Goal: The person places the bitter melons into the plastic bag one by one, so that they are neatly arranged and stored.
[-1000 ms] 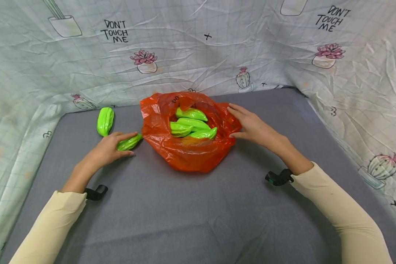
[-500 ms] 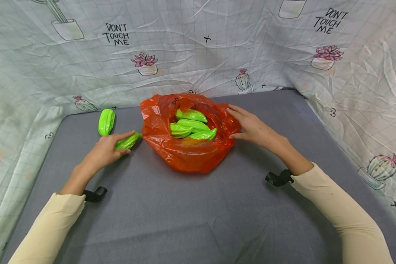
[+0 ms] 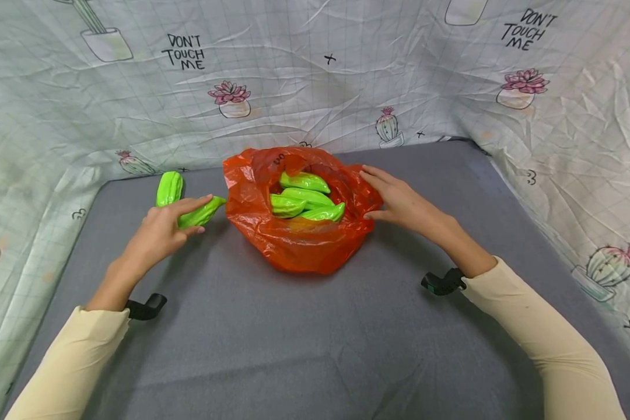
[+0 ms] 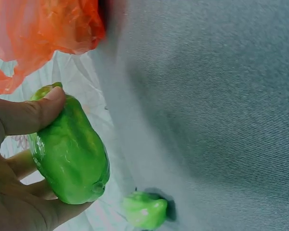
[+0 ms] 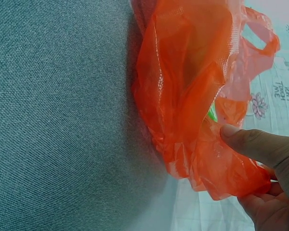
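Observation:
In the left wrist view my left hand [image 4: 19, 192] holds a shiny green ribbed vegetable [image 4: 74, 154] between thumb and fingers, clear of the table. Its tapered tip points at the bag in the head view. A second such vegetable [image 3: 170, 188] lies on the table behind the left hand. At the centre stands a red plastic bag [image 3: 304, 251], its mouth spread, with several green vegetables [image 3: 307, 198] inside. My right hand [image 3: 406, 204] pinches the bag's right rim, thumb on the near side and fingers behind the film in the right wrist view.
A grey cloth [image 3: 294, 338] covers the table. Pale curtains [image 3: 304, 70] printed with potted plants rise along the back and both sides, close behind the bag. Black wrist cameras [image 3: 443, 282] sit below each wrist.
My left hand has lifted the vegetable off the table and shifted slightly left and back with it. The right hand and the bag have stayed in place.

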### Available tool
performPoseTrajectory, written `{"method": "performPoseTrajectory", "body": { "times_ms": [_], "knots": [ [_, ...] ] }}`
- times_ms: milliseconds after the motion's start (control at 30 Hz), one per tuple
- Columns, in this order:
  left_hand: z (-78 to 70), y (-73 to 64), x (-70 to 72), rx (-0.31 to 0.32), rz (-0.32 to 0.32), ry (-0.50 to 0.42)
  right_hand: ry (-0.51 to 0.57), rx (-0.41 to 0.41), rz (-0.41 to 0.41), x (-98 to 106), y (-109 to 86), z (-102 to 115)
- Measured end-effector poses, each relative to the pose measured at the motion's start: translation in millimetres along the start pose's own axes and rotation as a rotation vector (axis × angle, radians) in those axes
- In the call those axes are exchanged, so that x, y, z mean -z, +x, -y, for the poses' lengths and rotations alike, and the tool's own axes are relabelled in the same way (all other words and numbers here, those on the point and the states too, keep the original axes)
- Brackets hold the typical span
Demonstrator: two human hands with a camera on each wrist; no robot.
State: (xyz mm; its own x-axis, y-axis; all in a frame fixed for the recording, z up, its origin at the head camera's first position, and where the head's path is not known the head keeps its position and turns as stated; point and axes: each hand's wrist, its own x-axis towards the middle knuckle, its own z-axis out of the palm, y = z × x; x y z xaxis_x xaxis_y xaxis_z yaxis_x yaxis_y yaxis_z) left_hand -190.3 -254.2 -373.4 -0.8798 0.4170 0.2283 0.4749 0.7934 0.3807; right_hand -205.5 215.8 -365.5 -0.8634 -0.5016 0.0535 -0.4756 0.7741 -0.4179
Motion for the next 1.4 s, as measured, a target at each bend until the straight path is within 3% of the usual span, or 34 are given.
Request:
{"method": "performPoseTrajectory", "body": {
  "times_ms": [467, 767, 1133, 1400],
  "knots": [
    [-14.3, -3.4, 9.2, -0.015, -0.135, -0.016, 0.002, -0.002, -0.013, 1, -1.4, 1],
    [-35.2, -5.7, 22.4, -0.094, -0.262, -0.034, 0.002, 0.002, -0.020, 1, 0.1, 1],
    [-53.8, -6.3, 33.1, -0.135, -0.352, -0.038, 0.015, 0.005, -0.014, -2, 1.9, 0],
    [-77.5, -0.8, 40.4, -0.211, -0.358, -0.032, 0.007, 0.010, -0.020, -3, 2.6, -1]
  ]
}}
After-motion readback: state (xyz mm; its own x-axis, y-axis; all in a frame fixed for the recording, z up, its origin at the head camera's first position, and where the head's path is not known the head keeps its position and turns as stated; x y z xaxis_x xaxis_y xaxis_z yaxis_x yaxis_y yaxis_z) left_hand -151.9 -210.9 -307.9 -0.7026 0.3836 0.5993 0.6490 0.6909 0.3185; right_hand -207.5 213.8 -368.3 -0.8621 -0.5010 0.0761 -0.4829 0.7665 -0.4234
